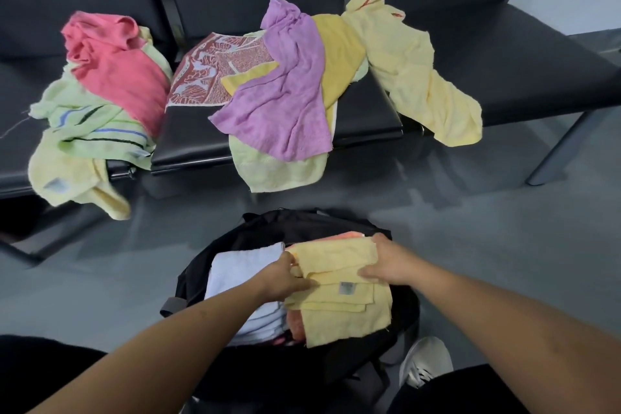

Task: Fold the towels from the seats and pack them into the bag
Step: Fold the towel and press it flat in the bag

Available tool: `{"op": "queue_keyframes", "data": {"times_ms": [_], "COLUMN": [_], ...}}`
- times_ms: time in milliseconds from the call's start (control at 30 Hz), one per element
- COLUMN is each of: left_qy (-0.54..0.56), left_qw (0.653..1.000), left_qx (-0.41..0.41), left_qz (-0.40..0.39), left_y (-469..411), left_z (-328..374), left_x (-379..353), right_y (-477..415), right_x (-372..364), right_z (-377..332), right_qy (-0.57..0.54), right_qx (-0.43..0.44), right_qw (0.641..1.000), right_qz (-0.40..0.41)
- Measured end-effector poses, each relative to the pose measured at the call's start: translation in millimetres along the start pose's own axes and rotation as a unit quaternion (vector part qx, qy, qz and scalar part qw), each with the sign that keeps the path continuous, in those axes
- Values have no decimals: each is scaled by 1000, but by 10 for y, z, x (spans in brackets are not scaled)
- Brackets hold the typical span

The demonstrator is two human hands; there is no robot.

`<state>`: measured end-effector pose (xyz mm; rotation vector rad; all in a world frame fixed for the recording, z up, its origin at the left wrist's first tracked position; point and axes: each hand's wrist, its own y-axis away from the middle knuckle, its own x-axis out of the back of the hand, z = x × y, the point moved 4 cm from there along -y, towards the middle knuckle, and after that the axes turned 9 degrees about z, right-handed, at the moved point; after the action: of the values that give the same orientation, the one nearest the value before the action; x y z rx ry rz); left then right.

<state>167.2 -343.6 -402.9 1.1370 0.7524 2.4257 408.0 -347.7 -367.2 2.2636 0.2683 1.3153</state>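
A black bag [339,366] stands open on the floor in front of me. A folded yellow towel [339,306] lies on top of its contents. My left hand [285,279] grips the towel's left edge, and my right hand [386,264] holds its far right corner. Beside it in the bag is a folded pale blue towel [242,265], with orange cloth under the yellow one. Unfolded towels lie on the black seats [363,111]: a pink one [117,67], a purple one [282,101], a pale yellow one [420,77] and a patterned red one [215,67].
Green striped and pale yellow towels [84,144] hang over the left seat's front edge. A metal bench leg [557,151] stands at the right. My white shoe [425,361] is beside the bag on the grey floor.
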Motion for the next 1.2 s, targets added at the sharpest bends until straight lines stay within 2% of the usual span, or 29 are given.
{"op": "queue_keyframes", "data": {"times_ms": [100,200,300,400,567,700,833,1033,1200], "left_qy": [-57,-194,-251,-234,-219,-132,-10,82,57], "left_qw": [996,974,959,961,957,972,971,950,955], "left_qx": [-61,-102,-131,-146,-182,-170,-182,-198,-202], "left_qz": [-28,-59,-14,31,60,99,157,225,209], "left_y": [34,106,57,-32,-131,-170,-202,-92,3], "left_z": [15,16,17,50,148,239,424,631,734], "left_x": [-87,-211,-268,-204,-95,-13,233,592,737], "right_y": [80,156,122,53,-68,-221,-350,-372,-291], "right_x": [-265,-509,-584,-495,-446,-300,-24,330,456], "right_z": [-71,-158,-160,-145,-178,-253,-400,-686,-727], "right_qy": [136,309,352,312,292,238,143,-18,-38], "right_qx": [93,164,185,190,197,169,149,150,148], "right_qw": [986,937,917,929,930,949,963,956,948], "right_qz": [-39,-20,29,62,104,123,176,250,279]}}
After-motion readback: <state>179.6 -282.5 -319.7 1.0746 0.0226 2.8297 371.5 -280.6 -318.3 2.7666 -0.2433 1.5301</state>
